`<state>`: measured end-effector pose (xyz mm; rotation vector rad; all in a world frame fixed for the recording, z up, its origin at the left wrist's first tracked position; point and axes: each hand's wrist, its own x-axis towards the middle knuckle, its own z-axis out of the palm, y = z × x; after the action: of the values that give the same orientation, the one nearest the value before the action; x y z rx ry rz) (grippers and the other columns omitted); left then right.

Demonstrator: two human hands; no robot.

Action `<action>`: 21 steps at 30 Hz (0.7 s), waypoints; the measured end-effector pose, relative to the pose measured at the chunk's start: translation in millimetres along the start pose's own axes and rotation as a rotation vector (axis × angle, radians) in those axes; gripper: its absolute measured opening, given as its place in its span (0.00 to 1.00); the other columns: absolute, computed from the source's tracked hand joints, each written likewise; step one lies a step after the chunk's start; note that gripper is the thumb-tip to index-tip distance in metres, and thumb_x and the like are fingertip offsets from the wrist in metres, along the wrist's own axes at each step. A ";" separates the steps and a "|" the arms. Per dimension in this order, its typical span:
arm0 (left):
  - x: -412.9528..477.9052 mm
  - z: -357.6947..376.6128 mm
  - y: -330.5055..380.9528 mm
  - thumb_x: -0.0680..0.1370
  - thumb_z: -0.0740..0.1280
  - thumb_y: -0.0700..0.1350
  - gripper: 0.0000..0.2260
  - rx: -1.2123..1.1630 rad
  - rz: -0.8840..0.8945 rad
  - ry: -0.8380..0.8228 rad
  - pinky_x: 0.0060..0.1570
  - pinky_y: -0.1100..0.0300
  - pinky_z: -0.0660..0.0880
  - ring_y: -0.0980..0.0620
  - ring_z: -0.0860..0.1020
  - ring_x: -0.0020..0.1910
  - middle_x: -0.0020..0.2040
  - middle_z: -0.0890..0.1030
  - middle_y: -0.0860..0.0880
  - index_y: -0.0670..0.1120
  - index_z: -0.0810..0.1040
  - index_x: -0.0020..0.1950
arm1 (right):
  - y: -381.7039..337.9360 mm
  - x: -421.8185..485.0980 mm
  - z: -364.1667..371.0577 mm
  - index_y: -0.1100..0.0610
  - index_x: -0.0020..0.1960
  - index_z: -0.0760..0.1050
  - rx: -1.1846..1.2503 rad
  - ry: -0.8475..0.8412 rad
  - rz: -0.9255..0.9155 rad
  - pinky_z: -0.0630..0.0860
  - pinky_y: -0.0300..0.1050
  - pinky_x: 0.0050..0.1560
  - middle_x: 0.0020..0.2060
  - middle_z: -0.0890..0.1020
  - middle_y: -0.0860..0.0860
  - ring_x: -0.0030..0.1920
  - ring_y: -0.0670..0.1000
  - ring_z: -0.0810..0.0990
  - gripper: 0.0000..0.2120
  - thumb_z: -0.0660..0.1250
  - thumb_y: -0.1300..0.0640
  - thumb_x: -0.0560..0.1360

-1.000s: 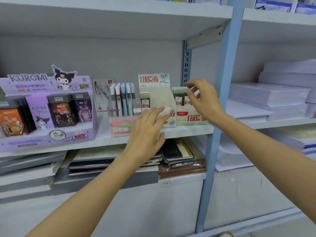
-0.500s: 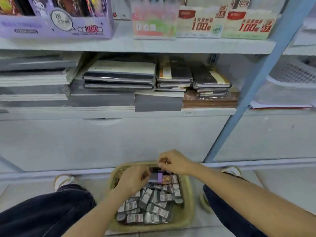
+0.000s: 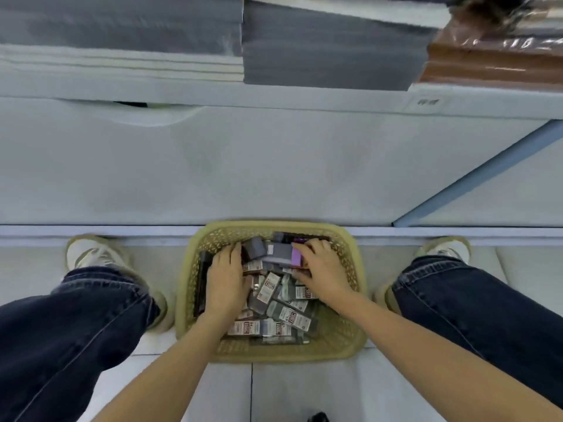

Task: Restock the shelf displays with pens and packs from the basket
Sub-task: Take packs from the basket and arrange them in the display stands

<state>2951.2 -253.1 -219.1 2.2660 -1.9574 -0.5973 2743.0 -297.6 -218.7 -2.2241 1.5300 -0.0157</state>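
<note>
Shelf unit of white metal (image 3: 274,162) with its pale blue slanted upright (image 3: 475,178) fills the top of your view, but the displays you're restocking sit out of sight above. Your two legs in dark blue jeans (image 3: 76,330) are planted wide, one off-white shoe (image 3: 94,254) on each side, probably so you can bend straight over the stock. Between them, on the floor against the foot of the shelving, sits the one yellow-green perforated plastic basket (image 3: 356,336), parked where both arms reach it. Both of your hands are down in it! Your right hand (image 3: 323,275) has its fingers curled over the purple end of a grey-and-purple boxed pack (image 3: 280,254) at the far side, which looks like a grasp ready to lift. Your left hand (image 3: 227,280) lies palm-down on the pile with fingertips dipped out of sight, so I can't tell whether it holds anything. Small labelled refill packs (image 3: 283,312) lie jumbled flat, well over a dozen, too heaped for an exact count, and I can't pick out any loose pens.
</note>
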 end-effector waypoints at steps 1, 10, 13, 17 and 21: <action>2.9 1.5 -1.5 0.77 0.69 0.45 0.29 0.007 0.000 0.004 0.69 0.51 0.65 0.42 0.65 0.70 0.72 0.67 0.42 0.42 0.63 0.76 | -0.2 2.5 2.2 0.54 0.72 0.66 -0.009 0.003 0.004 0.69 0.48 0.59 0.62 0.71 0.52 0.61 0.54 0.68 0.30 0.71 0.49 0.74; 7.4 -8.6 -7.2 0.78 0.69 0.43 0.20 -0.223 0.133 0.064 0.57 0.51 0.72 0.43 0.74 0.56 0.59 0.76 0.42 0.38 0.74 0.68 | 14.3 1.2 -5.4 0.55 0.64 0.76 0.163 0.092 -0.122 0.71 0.43 0.58 0.57 0.78 0.50 0.57 0.50 0.74 0.17 0.68 0.51 0.76; 11.1 -20.7 -2.5 0.82 0.61 0.46 0.12 -0.304 0.070 0.034 0.42 0.55 0.70 0.45 0.75 0.46 0.51 0.76 0.45 0.40 0.76 0.58 | 19.1 4.0 -25.4 0.54 0.56 0.82 0.221 0.194 -0.165 0.70 0.39 0.57 0.52 0.82 0.48 0.53 0.48 0.78 0.11 0.66 0.52 0.78; 10.7 -35.4 8.9 0.83 0.58 0.47 0.08 -0.467 0.004 0.004 0.27 0.60 0.64 0.50 0.73 0.30 0.34 0.76 0.48 0.45 0.71 0.48 | 17.6 10.4 -55.3 0.53 0.45 0.80 0.192 0.123 -0.261 0.69 0.43 0.41 0.37 0.78 0.41 0.39 0.46 0.76 0.10 0.64 0.50 0.79; 1.5 -46.0 21.9 0.80 0.65 0.54 0.09 -0.742 0.018 -0.289 0.40 0.59 0.74 0.54 0.79 0.39 0.39 0.82 0.53 0.48 0.77 0.51 | 6.1 7.8 -66.1 0.55 0.44 0.79 0.220 -0.040 -0.330 0.66 0.39 0.37 0.35 0.77 0.42 0.36 0.46 0.74 0.12 0.62 0.50 0.80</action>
<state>2946.8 -266.8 -170.2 1.7545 -1.4725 -1.4252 2724.1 -329.3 -162.9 -2.2546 1.0691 -0.2268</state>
